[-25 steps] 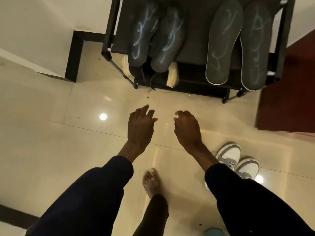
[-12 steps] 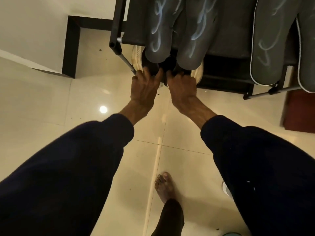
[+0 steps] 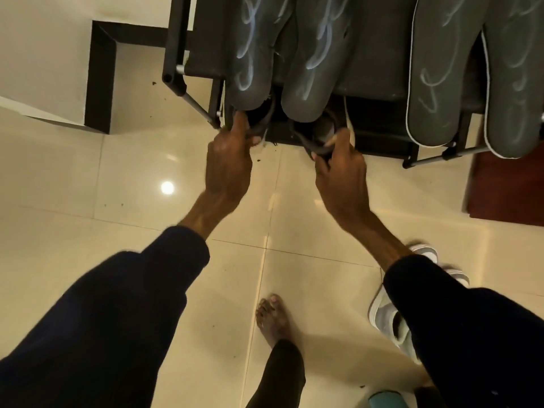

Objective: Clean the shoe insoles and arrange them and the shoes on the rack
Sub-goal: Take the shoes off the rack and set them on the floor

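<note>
Grey, the left insole pair [image 3: 253,54] and the right insole pair [image 3: 435,69] lie on the top shelf of the black rack [image 3: 173,39], their heels overhanging its front edge. Under the left pair, on what seems to be the lower shelf, sit two dark shoes, largely hidden. The left hand [image 3: 228,163] pinches the collar of the left shoe [image 3: 260,120]. The right hand [image 3: 341,175], held apart from it, curls round the collar of the right shoe [image 3: 323,132]. Pale sneakers [image 3: 385,316] stand on the tiled floor [image 3: 88,201] beside the right sleeve.
</note>
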